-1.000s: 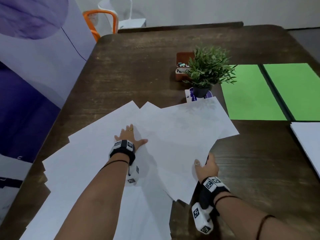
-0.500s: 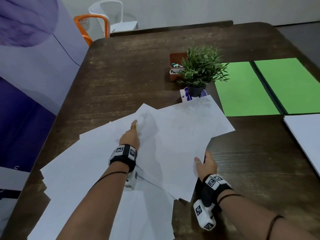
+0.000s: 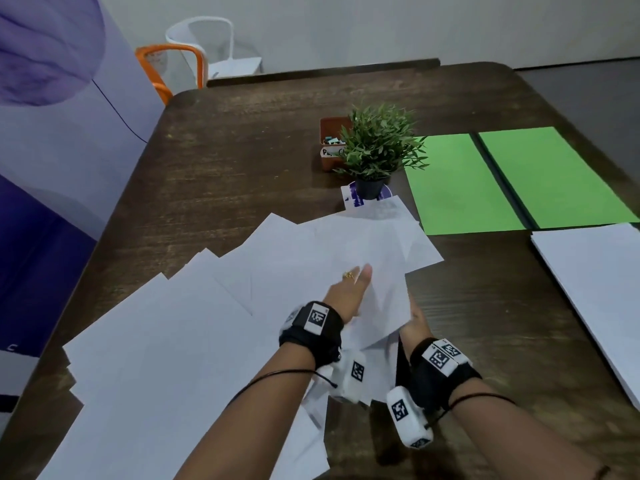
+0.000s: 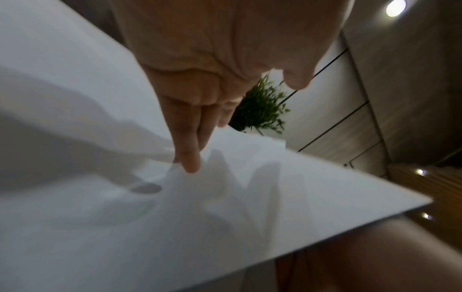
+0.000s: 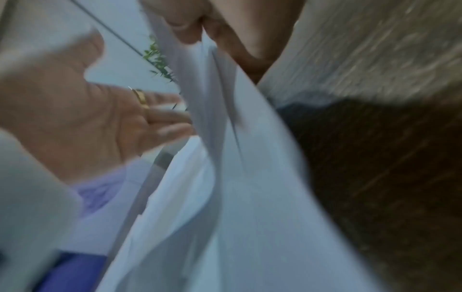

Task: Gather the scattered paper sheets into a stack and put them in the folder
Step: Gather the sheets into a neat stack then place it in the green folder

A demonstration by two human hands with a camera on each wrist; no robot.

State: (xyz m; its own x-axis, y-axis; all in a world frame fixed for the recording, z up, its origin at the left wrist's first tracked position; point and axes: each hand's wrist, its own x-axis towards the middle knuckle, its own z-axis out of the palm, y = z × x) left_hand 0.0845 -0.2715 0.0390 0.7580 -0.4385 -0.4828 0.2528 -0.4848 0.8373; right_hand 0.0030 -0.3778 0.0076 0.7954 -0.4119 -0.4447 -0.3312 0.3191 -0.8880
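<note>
Several white paper sheets [image 3: 194,327] lie fanned over the left and middle of the dark wooden table [image 3: 242,150]. A bunch of the sheets [image 3: 381,289] is buckled upward between my hands. My left hand [image 3: 356,280] presses its straight fingers [image 4: 187,158] against the bunch from the left. My right hand [image 3: 415,317] holds the bunch's right edge, and the right wrist view shows thumb and fingers [image 5: 187,29] pinching the sheets [image 5: 225,177]. The open green folder [image 3: 460,188] lies flat at the back right, beyond both hands.
A potted plant [image 3: 377,147] and a small brown box [image 3: 332,133] stand just behind the bunched sheets. A separate neat white stack [image 3: 595,282] lies at the right edge. An orange chair [image 3: 169,64] and a white chair [image 3: 207,39] stand past the table's far left corner.
My left hand has swept right across the sheets toward my right hand. The sheets between them have bunched and risen off the table. My right hand keeps its hold on the edge.
</note>
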